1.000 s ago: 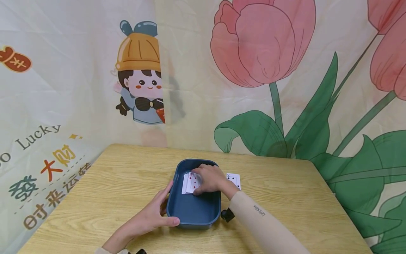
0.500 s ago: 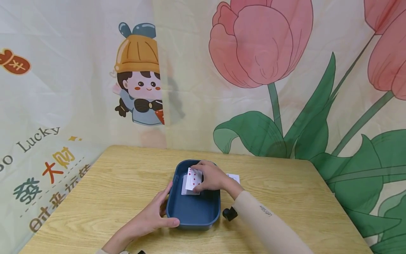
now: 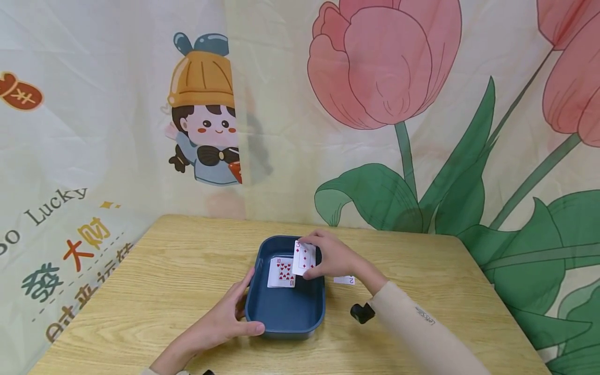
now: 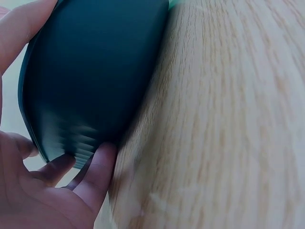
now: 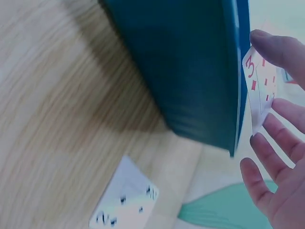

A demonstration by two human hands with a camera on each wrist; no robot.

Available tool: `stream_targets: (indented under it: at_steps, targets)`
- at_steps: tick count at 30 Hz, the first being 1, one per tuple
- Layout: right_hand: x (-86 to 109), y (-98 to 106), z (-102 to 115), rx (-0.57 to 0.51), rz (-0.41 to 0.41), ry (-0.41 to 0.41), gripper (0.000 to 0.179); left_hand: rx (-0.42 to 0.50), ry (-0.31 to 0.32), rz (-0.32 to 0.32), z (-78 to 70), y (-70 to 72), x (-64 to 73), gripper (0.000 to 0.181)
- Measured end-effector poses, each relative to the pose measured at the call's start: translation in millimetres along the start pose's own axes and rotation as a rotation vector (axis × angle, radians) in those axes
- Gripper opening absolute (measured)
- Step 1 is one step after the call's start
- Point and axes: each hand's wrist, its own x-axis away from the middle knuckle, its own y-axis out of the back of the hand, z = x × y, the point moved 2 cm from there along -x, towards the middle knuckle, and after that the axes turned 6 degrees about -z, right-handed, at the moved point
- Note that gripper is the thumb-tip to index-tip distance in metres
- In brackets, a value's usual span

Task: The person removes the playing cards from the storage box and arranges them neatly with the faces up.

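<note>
Since the earlier head view, the right hand (image 3: 332, 256) has shifted to the right with the three of diamonds (image 3: 303, 259), uncovering the ten of hearts (image 3: 280, 273), while the left hand (image 3: 228, 312) and the blue tray (image 3: 285, 319) have kept their places. The right hand pinches the three of diamonds between thumb and fingers at its right edge; the card is tilted, face toward the viewer, above the far right part of the tray. Below it and to its left, the ten of hearts lies face up inside the tray, with the white edge of at least one other card showing beneath. The left hand grips the tray at its near left portion, the thumb on the rim and the fingers against the outer wall. The tray rests upright on the wooden desk (image 3: 178, 276). To the right of the tray, on the desk, lies a card marked 2 (image 5: 125, 199), face up with black pips; in the head view the right hand partly hides it. Behind the desk hangs a cloth (image 3: 286, 67) printed with pink tulips.
</note>
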Motion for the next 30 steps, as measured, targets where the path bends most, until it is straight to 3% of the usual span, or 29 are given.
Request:
stream_targets:
  at_steps: [16,30]
  targets:
    - [51.3,43.0,-46.6,0.069,0.003,-0.023,0.079,-0.009,0.003,-0.014,1.7,0.5,-0.8,0.124]
    - [84.3,44.5,-104.7,0.169,0.063,-0.158,0.078,-0.014,-0.004,-0.024,4.9,0.5,-2.2,0.125]
